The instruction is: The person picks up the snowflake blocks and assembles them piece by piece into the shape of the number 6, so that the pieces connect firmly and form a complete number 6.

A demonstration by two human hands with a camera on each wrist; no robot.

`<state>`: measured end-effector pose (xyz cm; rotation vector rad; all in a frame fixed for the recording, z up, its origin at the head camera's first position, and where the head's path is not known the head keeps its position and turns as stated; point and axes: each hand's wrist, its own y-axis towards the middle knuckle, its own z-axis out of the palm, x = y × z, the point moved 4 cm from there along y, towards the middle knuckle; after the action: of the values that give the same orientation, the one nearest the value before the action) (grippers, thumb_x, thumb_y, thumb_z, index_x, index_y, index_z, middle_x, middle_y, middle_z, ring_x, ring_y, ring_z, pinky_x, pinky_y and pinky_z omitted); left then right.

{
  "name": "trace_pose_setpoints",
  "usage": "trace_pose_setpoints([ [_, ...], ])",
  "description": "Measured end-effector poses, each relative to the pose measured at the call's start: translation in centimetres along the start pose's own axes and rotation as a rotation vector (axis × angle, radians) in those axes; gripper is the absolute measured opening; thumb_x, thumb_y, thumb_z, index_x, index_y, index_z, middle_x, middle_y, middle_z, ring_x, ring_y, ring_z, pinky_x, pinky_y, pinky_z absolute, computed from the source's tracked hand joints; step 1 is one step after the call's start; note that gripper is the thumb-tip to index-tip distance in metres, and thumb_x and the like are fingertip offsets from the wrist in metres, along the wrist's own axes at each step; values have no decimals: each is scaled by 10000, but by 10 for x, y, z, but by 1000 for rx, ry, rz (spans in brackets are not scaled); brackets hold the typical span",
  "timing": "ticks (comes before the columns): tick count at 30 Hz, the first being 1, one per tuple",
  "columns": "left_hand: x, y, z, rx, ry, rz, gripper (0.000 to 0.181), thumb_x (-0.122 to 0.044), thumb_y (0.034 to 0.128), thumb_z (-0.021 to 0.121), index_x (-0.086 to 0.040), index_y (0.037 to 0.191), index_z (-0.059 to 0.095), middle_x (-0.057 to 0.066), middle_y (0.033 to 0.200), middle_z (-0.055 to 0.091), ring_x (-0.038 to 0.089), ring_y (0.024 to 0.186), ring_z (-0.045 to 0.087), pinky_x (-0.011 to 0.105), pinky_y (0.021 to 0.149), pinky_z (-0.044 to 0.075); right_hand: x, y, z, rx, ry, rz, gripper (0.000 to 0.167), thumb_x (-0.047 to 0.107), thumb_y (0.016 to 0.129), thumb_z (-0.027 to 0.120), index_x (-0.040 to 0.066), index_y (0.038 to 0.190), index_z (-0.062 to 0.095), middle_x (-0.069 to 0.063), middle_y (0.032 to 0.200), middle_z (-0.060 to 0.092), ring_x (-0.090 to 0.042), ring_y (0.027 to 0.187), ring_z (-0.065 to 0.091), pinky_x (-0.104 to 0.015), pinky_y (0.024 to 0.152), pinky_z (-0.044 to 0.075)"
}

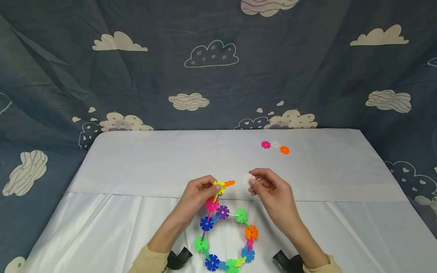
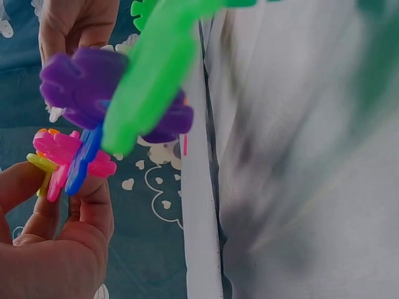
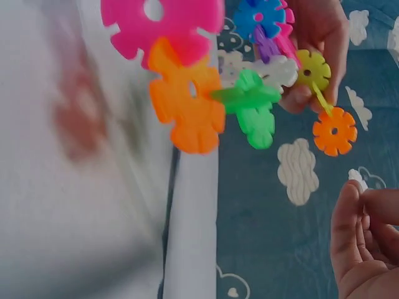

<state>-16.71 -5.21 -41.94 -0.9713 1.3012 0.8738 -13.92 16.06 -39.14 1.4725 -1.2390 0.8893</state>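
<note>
My left hand (image 1: 200, 192) pinches a yellow notched plastic disc (image 1: 220, 187) in a chain of interlocking flower-shaped discs. An orange disc (image 1: 230, 183) sticks out from the yellow one toward the right. Below the hand hangs the rest of the chain in a loop, with pink (image 1: 212, 205), purple (image 1: 223, 212), blue, green and orange discs. Between thumb and fingers, my right hand (image 1: 273, 187) holds a white disc (image 1: 248, 179), apart from the orange one. In the right wrist view, only a small part of this white disc (image 3: 356, 177) shows above the fingertips.
Three loose discs, pink (image 1: 266, 145), white (image 1: 275, 145) and orange (image 1: 285, 150), lie toward the back of the white-covered table (image 1: 153, 163). A dark cloud-patterned cloth (image 1: 211, 83) hangs behind it. Black curved objects (image 1: 179, 258) sit near both forearms.
</note>
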Motion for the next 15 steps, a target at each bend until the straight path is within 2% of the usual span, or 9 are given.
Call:
trace_pose_setpoints([
  [8,-2,-3,2,61,-8,67,163,-161,973,616,-7,925,644,68,717,479,176,649,445,259,633,391,-3,-2,11,31,57,8,228,135,941,679,67,1156,639,-59,865,645,-346,793,653,-313,755,568],
  [15,-2,-3,3,71,15,76,153,-141,967,625,-2,902,624,48,687,449,162,607,408,244,595,360,-3,-4,14,56,106,-21,207,111,956,653,49,1152,632,-78,876,637,-351,798,651,-330,752,570],
])
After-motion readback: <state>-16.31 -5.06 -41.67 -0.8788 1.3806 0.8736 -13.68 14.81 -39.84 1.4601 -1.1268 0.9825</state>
